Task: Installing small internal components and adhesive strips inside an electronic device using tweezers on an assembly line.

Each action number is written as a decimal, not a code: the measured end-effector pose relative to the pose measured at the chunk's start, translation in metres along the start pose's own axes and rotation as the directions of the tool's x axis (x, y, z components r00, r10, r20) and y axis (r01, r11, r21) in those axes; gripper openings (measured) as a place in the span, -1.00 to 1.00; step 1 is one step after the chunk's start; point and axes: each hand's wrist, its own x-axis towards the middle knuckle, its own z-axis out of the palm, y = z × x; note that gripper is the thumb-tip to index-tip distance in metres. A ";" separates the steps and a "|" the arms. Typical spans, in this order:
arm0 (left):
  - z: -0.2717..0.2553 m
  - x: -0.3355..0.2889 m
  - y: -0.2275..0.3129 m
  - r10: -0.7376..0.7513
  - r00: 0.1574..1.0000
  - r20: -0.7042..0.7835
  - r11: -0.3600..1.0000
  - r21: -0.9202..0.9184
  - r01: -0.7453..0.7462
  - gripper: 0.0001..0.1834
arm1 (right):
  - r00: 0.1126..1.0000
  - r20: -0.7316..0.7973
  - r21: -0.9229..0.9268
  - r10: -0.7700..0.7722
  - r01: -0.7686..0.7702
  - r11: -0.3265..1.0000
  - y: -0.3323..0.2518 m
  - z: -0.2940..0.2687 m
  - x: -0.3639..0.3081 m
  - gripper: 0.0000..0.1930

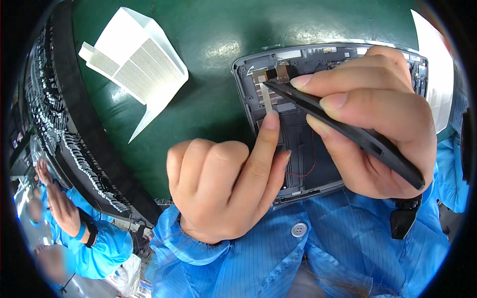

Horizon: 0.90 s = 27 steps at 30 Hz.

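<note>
A dark grey tablet-like housing (242, 94) lies in front of me, with a thin red wire (314, 154) in its dark inner bay. Pinched between the thumb and fingers of my right hand (392, 116) is a pair of black tweezers (365, 135). Their tips touch or hover just over the upper end of a narrow grey strip (267, 99) near the housing's upper left corner. My left hand (218, 174) presses its stretched index fingertip onto the strip's lower end. Its thumb stands apart and the other fingers are curled, holding nothing. My right hand hides part of the housing.
A folded white sheet (126, 30) bearing grey strips lies on the green table (208, 99) to the left. Another white sheet (433, 59) is at the right edge. A long black band (82, 94) borders the table's left. Beyond it are people in blue (107, 248).
</note>
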 end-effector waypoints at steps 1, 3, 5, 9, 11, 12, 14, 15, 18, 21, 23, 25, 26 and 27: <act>-0.001 0.000 0.001 0.033 0.999 0.042 0.999 0.035 -0.034 -0.51 | 1.000 -0.016 0.000 0.004 -0.004 1.000 0.000 0.001 -0.001 -0.60; 0.000 -0.002 0.003 0.063 0.998 0.030 0.998 0.025 -0.064 -0.51 | 0.999 -0.033 -0.003 0.013 -0.013 1.000 -0.001 -0.002 -0.003 -0.59; -0.003 -0.010 0.003 0.109 0.994 0.001 0.994 0.022 -0.109 -0.50 | 1.000 -0.014 -0.001 0.016 -0.016 1.000 -0.004 -0.003 -0.001 -0.58; -0.002 -0.012 0.000 0.063 0.997 0.034 0.997 0.052 -0.065 -0.47 | 0.999 -0.018 0.012 0.029 -0.028 1.000 -0.007 -0.002 0.000 -0.58; -0.002 -0.012 0.002 0.076 0.997 0.027 0.995 0.070 -0.078 -0.46 | 0.998 0.054 -0.082 0.042 -0.038 0.996 -0.012 -0.006 0.001 -0.57; -0.003 -0.011 0.001 0.091 0.995 0.032 0.993 0.069 -0.093 -0.46 | 0.998 0.058 -0.091 0.035 -0.030 0.995 -0.013 -0.004 -0.002 -0.57; -0.004 -0.010 -0.001 0.101 0.995 0.020 0.992 0.077 -0.102 -0.46 | 0.994 -0.089 -0.177 -0.059 0.043 0.983 -0.012 0.006 -0.011 -0.56; -0.004 -0.010 -0.001 0.080 0.997 0.001 0.993 0.082 -0.080 -0.43 | 0.994 -0.083 -0.184 -0.075 0.059 0.981 -0.015 0.004 -0.009 -0.56; -0.003 -0.004 -0.003 0.036 0.999 -0.019 0.995 0.097 -0.034 -0.38 | 0.999 -0.051 -0.146 -0.003 -0.005 0.989 -0.024 -0.007 -0.004 -0.57; -0.003 -0.005 -0.002 0.000 1.000 0.001 0.993 0.118 0.000 -0.29 | 0.985 -0.169 0.025 0.012 -0.008 1.000 -0.024 -0.014 -0.012 -0.70; 0.000 0.002 -0.003 -0.021 0.999 0.040 0.987 0.161 0.015 -0.26 | 0.963 -0.256 0.048 0.079 -0.069 0.996 -0.030 -0.018 -0.019 -0.77; -0.001 0.004 -0.001 -0.069 0.995 0.066 0.989 0.133 0.060 -0.23 | 0.941 -0.322 0.054 0.107 -0.094 0.994 -0.033 -0.018 -0.026 -0.78; -0.001 0.004 0.000 -0.063 0.997 0.055 0.987 0.151 0.054 -0.23 | 0.939 -0.328 0.048 0.100 -0.089 0.995 -0.033 -0.019 -0.029 -0.78; -0.001 0.004 0.000 -0.055 0.998 0.043 0.985 0.169 0.046 -0.24 | 0.929 -0.355 0.055 0.107 -0.093 0.994 -0.033 -0.019 -0.033 -0.78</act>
